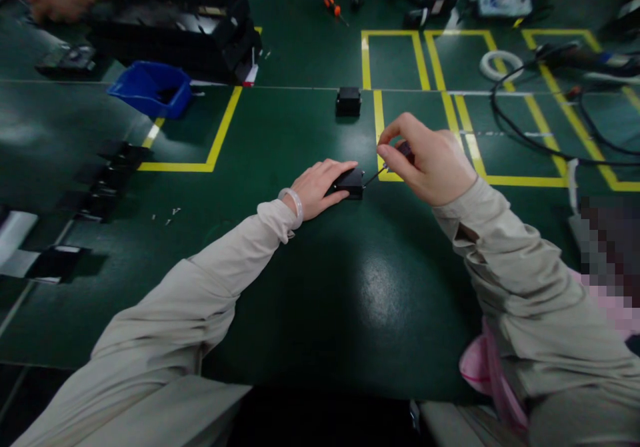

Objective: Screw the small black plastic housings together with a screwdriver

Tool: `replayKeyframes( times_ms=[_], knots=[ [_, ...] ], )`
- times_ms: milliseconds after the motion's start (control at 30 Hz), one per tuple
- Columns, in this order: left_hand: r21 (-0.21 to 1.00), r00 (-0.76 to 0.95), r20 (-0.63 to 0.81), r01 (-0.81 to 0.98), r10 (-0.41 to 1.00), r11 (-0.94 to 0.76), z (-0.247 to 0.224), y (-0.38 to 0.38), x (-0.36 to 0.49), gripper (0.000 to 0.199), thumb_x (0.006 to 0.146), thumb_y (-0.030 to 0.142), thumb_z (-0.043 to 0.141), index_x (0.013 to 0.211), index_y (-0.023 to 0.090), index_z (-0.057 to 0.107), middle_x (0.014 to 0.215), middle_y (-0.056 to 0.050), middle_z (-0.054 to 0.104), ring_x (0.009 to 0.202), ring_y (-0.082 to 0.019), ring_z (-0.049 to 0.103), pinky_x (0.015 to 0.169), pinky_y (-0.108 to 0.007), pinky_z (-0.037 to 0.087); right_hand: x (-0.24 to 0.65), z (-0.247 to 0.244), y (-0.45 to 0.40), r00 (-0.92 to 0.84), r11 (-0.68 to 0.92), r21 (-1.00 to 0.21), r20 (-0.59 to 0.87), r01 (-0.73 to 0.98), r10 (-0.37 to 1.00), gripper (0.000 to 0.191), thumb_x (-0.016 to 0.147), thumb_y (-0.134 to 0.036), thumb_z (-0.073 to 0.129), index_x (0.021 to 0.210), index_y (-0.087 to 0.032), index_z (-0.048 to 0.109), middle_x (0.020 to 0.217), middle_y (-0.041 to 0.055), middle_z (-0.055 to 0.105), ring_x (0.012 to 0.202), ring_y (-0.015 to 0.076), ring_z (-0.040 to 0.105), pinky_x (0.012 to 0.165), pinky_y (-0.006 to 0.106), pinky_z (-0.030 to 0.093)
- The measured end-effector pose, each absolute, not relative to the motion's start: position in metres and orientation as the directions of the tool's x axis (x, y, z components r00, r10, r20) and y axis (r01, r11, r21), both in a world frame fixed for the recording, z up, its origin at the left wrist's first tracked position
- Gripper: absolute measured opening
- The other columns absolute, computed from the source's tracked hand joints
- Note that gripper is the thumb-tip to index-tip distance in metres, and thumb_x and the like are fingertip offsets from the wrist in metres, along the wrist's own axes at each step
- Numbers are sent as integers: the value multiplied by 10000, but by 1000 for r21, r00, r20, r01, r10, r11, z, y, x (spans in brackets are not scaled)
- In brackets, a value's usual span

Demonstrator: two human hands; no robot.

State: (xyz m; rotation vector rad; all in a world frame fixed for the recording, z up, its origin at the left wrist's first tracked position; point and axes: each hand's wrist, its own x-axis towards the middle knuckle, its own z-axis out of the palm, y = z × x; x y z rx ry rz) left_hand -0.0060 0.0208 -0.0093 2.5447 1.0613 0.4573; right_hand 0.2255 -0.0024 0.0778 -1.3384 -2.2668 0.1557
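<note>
Near the middle of the green table (310, 287), my left hand (320, 187) holds a small black box (352, 183) down on the surface, its thumb and fingers on either side. My right hand (425, 157) is closed around the dark handle of a screwdriver (375, 176). The thin shaft slants down to the left, and its tip meets the right side of the box, near a corner. A second black box (349, 102) of similar look sits alone a little farther back. Part of the screwdriver's handle is hidden by my fingers.
A blue bin (153, 90) stands at the left, beside a stack of black trays (175, 30). Several black parts (100, 187) and loose screws (173, 212) lie at left. Another person's hand (60, 0) is at the far left. A black cable (520, 140) loops at right.
</note>
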Motion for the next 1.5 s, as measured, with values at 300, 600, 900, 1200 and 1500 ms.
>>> replayKeyframes(
  times_ms=[300,600,900,1200,1500],
  knots=[
    [236,611,324,687,722,-687,23,3,3,468,914,397,620,1336,215,531,1257,-118,557,1161,-317,513,966,-465,414,222,82,-6,-388,478,-368,294,797,874,351,892,-276,413,1200,-159,534,736,10,626,556,141,515,637,311,416],
    [185,693,121,688,711,-702,37,9,31,227,885,296,649,1072,179,598,1016,-70,637,934,-243,617,768,-352,453,224,82,-4,-425,514,-337,305,788,852,246,923,-340,421,1059,-204,573,633,-28,570,544,128,510,612,274,381],
    [-11,684,-52,728,728,-685,57,10,50,202,912,234,531,1073,150,621,1090,-84,667,983,-256,679,774,-334,508,225,84,-4,-451,534,-363,291,764,844,228,897,-288,455,1073,-198,568,625,-33,549,522,110,481,584,258,352],
    [-16,603,-164,789,780,-614,68,10,60,185,934,249,540,1065,149,624,1109,-94,678,975,-273,689,764,-354,505,236,85,1,-444,573,-463,364,677,819,129,855,-255,532,968,-225,586,645,-37,588,554,108,537,572,263,381],
    [343,549,87,767,832,-542,66,-17,6,73,946,228,550,972,164,572,969,-38,646,807,-156,609,681,-282,437,253,69,29,-154,374,-922,357,96,921,82,795,-154,623,843,-216,601,385,-105,411,300,102,414,332,273,364]
  ],
)
